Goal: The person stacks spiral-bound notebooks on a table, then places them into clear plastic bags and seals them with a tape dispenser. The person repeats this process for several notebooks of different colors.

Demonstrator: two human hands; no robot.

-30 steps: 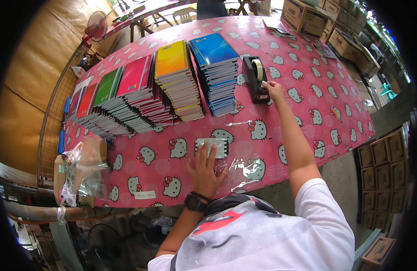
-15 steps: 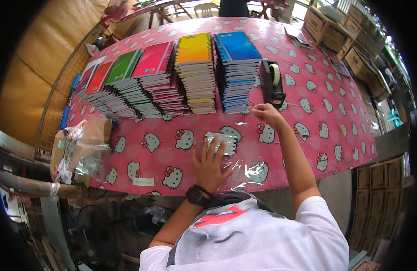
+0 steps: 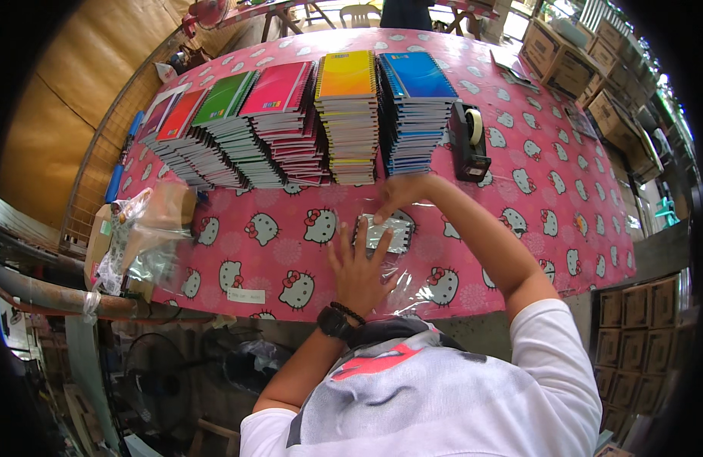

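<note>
A small spiral notebook [image 3: 395,235] in clear plastic wrap lies on the table in front of me. My left hand [image 3: 360,276] rests flat with fingers spread, its fingertips pressing the notebook's near left part. At the notebook's far edge is my right hand [image 3: 404,193]; most of its fingers are curled and one digit reaches down onto the wrap. Whatever it may pinch is too small to tell. A black tape dispenser [image 3: 471,145] with a pale roll stands to the right, beside the stack of blue notebooks [image 3: 417,80].
Stacks of yellow [image 3: 347,76], pink [image 3: 279,87], green [image 3: 224,99] and red notebooks [image 3: 181,114] line the table's far side. Clear plastic sleeves [image 3: 149,251] lie at the left by a cardboard piece [image 3: 176,199]. Cardboard boxes [image 3: 557,55] stand at the far right.
My right hand has swung left from beside the tape dispenser to the notebook's far edge. My left hand stays on the notebook. The view has shifted slightly.
</note>
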